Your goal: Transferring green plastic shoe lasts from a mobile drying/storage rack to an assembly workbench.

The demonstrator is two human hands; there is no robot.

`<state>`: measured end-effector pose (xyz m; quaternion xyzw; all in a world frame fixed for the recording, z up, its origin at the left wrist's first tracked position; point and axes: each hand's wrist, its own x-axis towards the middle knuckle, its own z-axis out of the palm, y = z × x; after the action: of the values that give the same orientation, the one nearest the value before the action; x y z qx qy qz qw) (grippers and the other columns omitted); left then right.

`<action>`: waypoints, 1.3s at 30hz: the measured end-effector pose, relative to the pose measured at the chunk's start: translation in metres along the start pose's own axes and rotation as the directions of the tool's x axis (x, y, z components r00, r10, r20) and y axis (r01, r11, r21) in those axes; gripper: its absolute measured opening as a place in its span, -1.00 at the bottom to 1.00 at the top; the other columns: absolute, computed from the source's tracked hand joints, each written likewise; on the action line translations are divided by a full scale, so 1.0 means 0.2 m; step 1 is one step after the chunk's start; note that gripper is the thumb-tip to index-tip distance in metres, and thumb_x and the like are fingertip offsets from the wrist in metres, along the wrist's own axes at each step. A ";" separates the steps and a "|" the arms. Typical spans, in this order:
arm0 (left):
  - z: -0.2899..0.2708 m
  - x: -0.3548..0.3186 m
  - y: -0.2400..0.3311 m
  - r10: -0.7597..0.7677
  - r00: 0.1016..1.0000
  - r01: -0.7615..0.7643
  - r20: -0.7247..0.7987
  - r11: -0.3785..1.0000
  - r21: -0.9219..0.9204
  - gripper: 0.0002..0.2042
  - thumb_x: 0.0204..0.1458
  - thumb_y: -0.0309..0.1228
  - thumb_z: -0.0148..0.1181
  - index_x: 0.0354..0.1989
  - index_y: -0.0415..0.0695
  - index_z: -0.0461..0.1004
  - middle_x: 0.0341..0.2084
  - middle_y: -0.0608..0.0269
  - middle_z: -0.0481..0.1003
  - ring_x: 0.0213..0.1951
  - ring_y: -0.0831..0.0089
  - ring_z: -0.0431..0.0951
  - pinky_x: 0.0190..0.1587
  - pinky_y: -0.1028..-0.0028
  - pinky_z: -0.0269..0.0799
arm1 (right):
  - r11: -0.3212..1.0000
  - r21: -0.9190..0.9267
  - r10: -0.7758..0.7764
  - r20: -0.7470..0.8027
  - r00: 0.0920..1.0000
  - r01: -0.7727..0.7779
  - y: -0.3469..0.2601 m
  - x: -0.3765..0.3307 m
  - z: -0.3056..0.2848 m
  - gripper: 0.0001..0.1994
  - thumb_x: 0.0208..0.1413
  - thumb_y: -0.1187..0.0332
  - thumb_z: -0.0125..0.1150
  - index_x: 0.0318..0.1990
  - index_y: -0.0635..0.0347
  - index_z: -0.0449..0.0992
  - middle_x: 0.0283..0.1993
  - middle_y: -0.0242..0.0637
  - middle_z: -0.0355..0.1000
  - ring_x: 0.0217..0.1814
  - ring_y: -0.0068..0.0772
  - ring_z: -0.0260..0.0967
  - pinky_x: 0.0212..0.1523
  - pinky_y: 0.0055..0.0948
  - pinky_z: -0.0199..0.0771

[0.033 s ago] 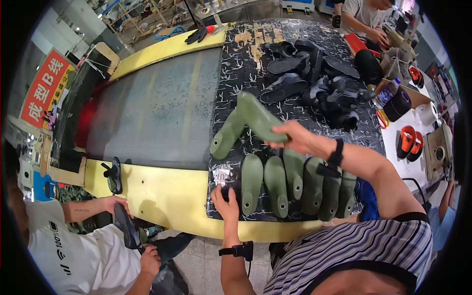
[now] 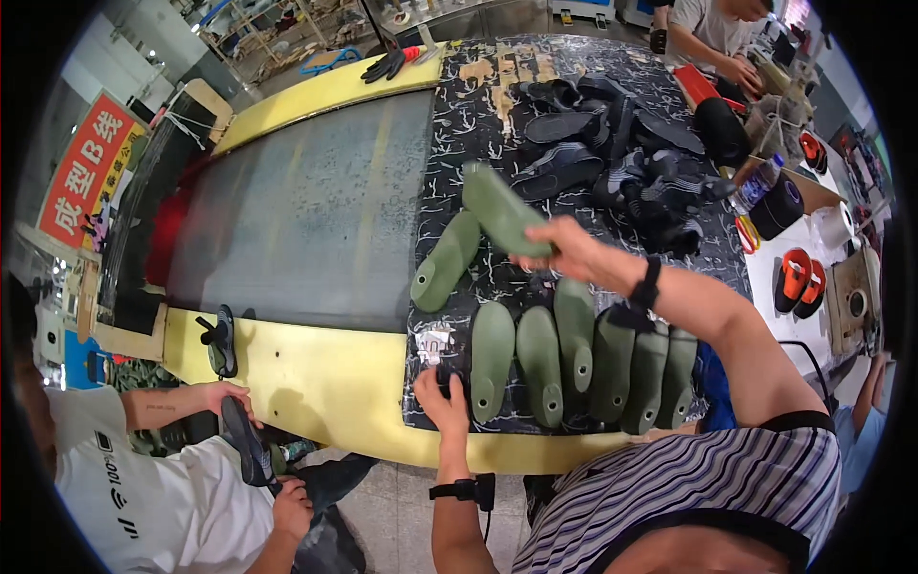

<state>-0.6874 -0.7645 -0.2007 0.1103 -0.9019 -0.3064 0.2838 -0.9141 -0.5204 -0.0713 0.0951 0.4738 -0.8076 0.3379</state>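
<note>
Head view: green shoe last (image 2: 499, 206), one end in right hand (image 2: 571, 251)

Shoe last (image 2: 505, 210) in right hand (image 2: 564, 251): smooth, plastic-looking, soft sheen. Row of lasts (image 2: 539, 368) below hand, same finish. Beyond hand, matt knit-cloth shoes (image 2: 626, 180). Left of hand, dull smudged belt (image 2: 296, 215).

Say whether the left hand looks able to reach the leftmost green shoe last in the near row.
Probably yes: the left hand is close beside that green shoe last, with nothing visible between them.
</note>
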 end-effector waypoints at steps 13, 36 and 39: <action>-0.04 0.04 0.05 0.035 0.994 -0.034 0.099 0.999 -0.009 -0.76 -0.18 -0.40 0.20 -0.33 -0.25 0.43 -0.30 0.03 0.38 -0.15 0.05 0.35 -0.05 0.15 0.18 | -0.229 -0.933 -0.091 0.304 0.948 0.277 0.00 1.02 0.26 -0.12 -0.23 -0.25 0.23 0.00 0.51 0.30 0.01 0.18 0.32 0.08 0.09 0.29 0.07 -0.23 0.29; -0.04 -0.02 0.05 0.032 0.995 -0.037 0.092 0.998 0.055 -0.79 -0.22 -0.45 0.19 -0.37 -0.25 0.40 -0.30 0.04 0.36 -0.16 0.06 0.34 -0.06 0.16 0.20 | 0.791 -0.612 0.096 0.102 0.990 -0.013 0.09 0.25 -0.02 -0.54 -0.04 0.18 0.31 -0.26 0.55 0.44 -0.35 -0.12 0.46 -0.41 -0.34 0.43 -0.58 -0.35 0.45; -0.04 0.00 0.05 0.032 0.994 -0.035 0.100 0.999 0.036 -0.79 -0.22 -0.45 0.19 -0.37 -0.24 0.40 -0.30 0.04 0.36 -0.15 0.07 0.34 -0.06 0.17 0.20 | 0.952 -0.305 -0.051 -0.032 0.998 0.039 -0.06 0.38 -0.01 -0.63 0.10 0.32 0.13 -0.10 0.53 0.39 -0.23 -0.02 0.46 -0.34 -0.21 0.47 -0.54 -0.30 0.52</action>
<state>-0.6830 -0.7615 -0.1887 0.0851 -0.9223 -0.2895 0.2414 -0.9794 -0.5496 -0.0995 0.0471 0.6011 -0.7305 0.3208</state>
